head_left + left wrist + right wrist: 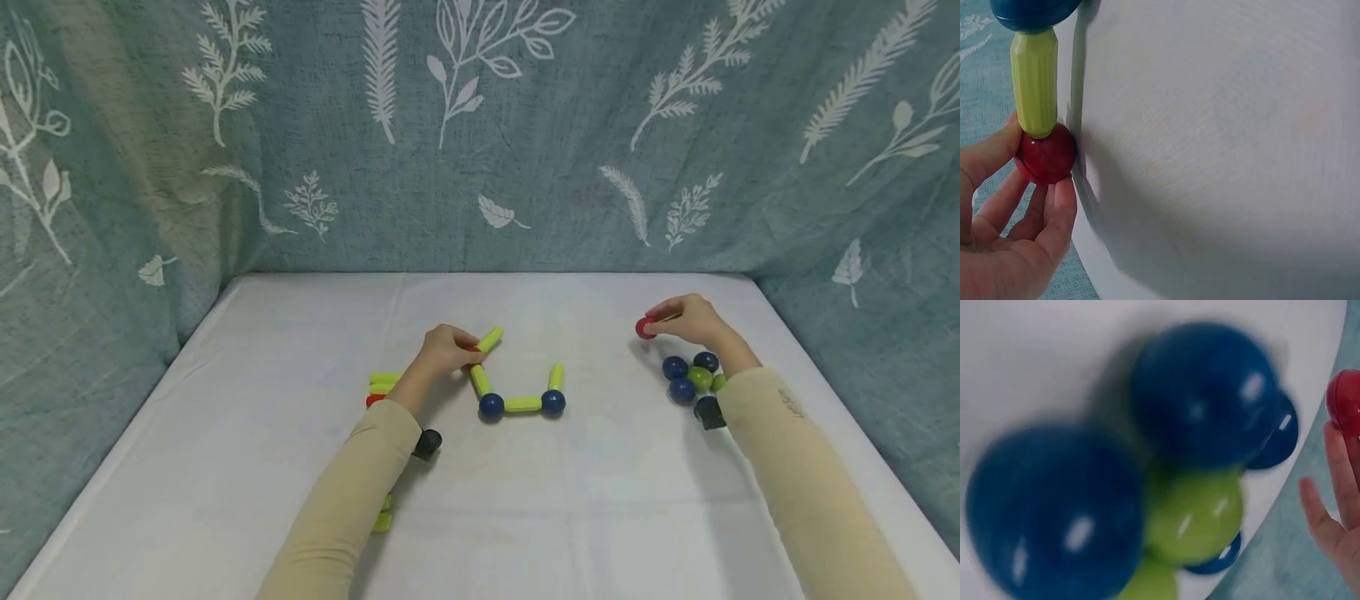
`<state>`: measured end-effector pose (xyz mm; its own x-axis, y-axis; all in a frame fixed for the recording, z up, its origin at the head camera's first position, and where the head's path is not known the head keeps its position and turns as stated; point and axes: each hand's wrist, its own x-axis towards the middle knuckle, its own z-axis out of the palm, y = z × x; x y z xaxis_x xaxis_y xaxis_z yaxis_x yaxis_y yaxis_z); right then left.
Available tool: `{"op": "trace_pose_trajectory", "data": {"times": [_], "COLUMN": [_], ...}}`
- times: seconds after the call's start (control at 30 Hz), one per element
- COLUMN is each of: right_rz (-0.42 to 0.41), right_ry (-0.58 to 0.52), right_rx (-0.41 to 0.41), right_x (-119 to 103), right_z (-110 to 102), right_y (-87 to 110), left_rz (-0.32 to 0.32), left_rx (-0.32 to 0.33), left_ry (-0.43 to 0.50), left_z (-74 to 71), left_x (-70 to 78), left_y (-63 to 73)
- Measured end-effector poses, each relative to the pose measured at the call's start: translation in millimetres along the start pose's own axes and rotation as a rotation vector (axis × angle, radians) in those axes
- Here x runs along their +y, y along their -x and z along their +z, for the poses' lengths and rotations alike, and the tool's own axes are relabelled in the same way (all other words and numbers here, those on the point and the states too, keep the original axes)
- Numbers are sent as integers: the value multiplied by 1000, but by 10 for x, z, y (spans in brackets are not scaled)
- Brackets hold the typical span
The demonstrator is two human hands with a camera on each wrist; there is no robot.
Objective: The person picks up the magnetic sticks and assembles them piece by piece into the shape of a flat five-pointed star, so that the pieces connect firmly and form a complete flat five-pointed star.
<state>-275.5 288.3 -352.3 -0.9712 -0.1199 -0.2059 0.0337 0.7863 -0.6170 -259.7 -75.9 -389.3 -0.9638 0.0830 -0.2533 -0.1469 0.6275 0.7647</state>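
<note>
My left hand [447, 348] pinches a red ball [1046, 156] between thumb and fingers. Out of that ball, a ribbed yellow-green rod [1035, 84] leads to a blue ball [491, 406]. Another rod [522, 404] lies between it and a second blue ball [553, 403], from which a rod [556, 377] points away from me. One more yellow-green rod [491, 338] sticks out beyond my left fingertips. At the right, my right hand [692, 320] holds a separate red ball [1344, 403] at its fingertips, above the table.
Just nearer than my right hand lies a cluster of blue balls [675, 367] and green balls [700, 379]. Beside my left forearm, partly hidden by it, are yellow-green rods [384, 379], a red piece [375, 400] and further green pieces [382, 522]. White cloth covers the table [600, 508].
</note>
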Motion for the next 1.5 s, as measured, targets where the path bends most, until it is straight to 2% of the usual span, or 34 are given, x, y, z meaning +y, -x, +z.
{"op": "trace_pose_trajectory", "data": {"times": [0.57, 0.77, 1.2, 1.5], "right_rz": [-48, -55, -71, -97], "right_ry": [-208, -222, -167, -156], "right_rx": [-44, -55, -87, -142], "right_x": [-665, -795, -1031, -1109], "right_z": [763, 952, 1211, 1230], "right_y": [-337, -388, -413, -402], "left_rz": [22, 44, 23, 38], "left_rx": [8, -29, -125, -127], "left_ry": [-58, -58, -87, -108], "left_z": [-6, -22, -20, 1], "left_x": [-47, -13, 1, 15], "left_y": [28, 52, 87, 82]}}
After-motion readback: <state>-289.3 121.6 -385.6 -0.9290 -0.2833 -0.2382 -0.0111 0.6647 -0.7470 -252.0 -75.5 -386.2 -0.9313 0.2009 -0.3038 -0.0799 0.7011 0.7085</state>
